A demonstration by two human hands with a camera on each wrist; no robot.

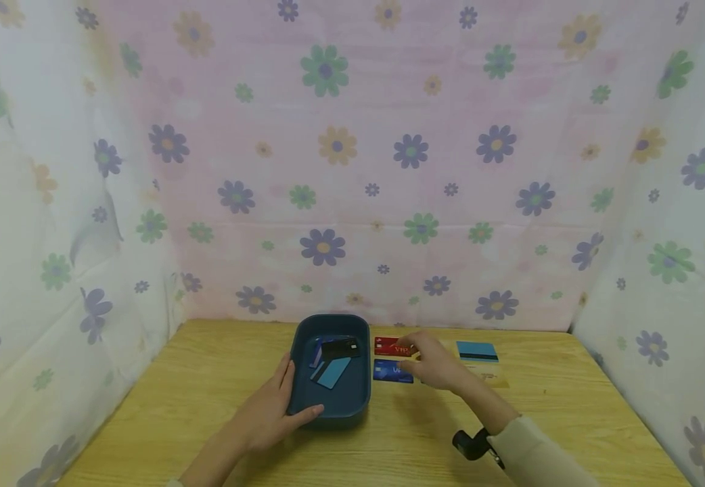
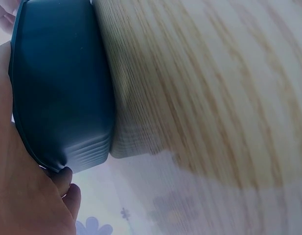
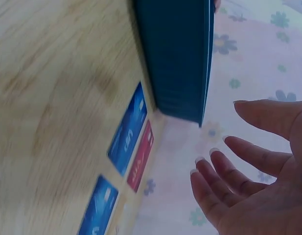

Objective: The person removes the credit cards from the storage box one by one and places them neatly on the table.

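Observation:
My left hand point(image 1: 264, 412) grips the dark blue plastic bin point(image 1: 352, 399) at its left side, thumb over the near rim. Inside lie a black card point(image 1: 342, 348), a light blue card point(image 1: 335, 372) and a partly covered bluish-purple card point(image 1: 316, 356). My right hand point(image 1: 434, 364) hovers right of the bin with loosely bent fingers and nothing in them. Below it, a red VIP card point(image 1: 384, 345) and a blue card point(image 1: 388, 370) lie flat on the table. Another blue card point(image 3: 98, 205) shows in the right wrist view; in the head view my hand mostly hides it.
Farther right lie a striped light blue card point(image 1: 477, 348) and a gold card point(image 1: 491, 373). The wooden table point(image 1: 206, 365) ends at flowered cloth point(image 1: 377, 149) behind and on both sides. A black device point(image 1: 471, 445) sits at my right wrist.

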